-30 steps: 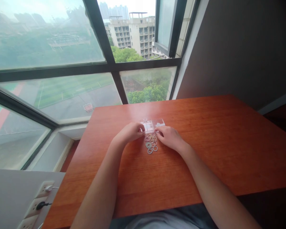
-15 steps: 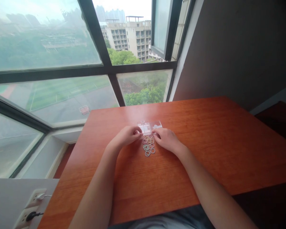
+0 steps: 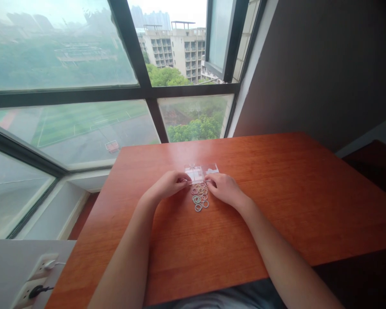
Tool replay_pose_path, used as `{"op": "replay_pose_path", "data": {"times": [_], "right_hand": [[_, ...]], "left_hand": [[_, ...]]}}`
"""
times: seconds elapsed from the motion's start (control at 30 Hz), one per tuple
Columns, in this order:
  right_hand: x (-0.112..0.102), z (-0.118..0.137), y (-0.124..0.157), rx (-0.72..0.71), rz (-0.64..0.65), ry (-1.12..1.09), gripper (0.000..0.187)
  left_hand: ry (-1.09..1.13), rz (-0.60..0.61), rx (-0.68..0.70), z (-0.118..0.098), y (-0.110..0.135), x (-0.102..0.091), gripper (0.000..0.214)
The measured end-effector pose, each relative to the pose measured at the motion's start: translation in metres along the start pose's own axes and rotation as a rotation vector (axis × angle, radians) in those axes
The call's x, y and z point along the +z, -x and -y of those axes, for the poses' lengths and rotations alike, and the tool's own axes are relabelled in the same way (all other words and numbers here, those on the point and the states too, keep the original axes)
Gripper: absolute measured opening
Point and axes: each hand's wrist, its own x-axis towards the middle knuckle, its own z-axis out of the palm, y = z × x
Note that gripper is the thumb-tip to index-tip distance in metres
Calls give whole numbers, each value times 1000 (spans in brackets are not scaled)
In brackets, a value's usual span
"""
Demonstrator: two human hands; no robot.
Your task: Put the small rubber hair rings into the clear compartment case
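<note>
A clear plastic box [image 3: 194, 174] lies opened out on the table, its transparent lid [image 3: 211, 168] folded to the right. At the box's left front corner, my left hand [image 3: 173, 183] has thumb and fingers closed on the edge. My right hand [image 3: 223, 186] is beside the front right of the box, over the near edge of the lid, with thumb and forefinger pinched together; what sits between them is too small to make out. Several small pastel hair ties [image 3: 200, 195] in pink, yellow, green and pale blue lie in a cluster just in front of the box, between my hands.
The reddish-brown wooden table [image 3: 296, 193] extends far to the right. A dark-framed window [image 3: 144, 92] rises behind it, beside a grey wall [image 3: 309, 73]. At lower left, plugs sit in wall sockets [image 3: 28, 292].
The view has shifted slightly. Both hands stay at the box in nearly the same pose, and the hair ties lie as before.
</note>
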Motion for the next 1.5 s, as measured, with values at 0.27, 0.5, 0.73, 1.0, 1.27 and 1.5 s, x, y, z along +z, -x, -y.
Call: {"op": "replay_pose_path", "data": {"times": [0.27, 0.5, 0.73, 1.0, 1.27, 1.5], "right_hand": [[-2, -1, 1, -27, -48, -54, 21], [-5, 16, 10, -261, 92, -167, 24], [1, 25, 10, -242, 109, -90, 18], [-7, 13, 4, -74, 34, -6, 19], [-9, 10, 6, -91, 20, -23, 15], [-11, 11, 9, -161, 75, -55, 11]], "left_hand": [[61, -16, 3, 1, 2, 0, 30], [93, -161, 40, 2, 6, -5, 26], [83, -152, 53, 1, 5, -3, 29], [42, -178, 58, 3, 5, -2, 27], [2, -212, 60, -3, 6, -2, 26], [-33, -201, 80, -9, 6, -2, 23]]}}
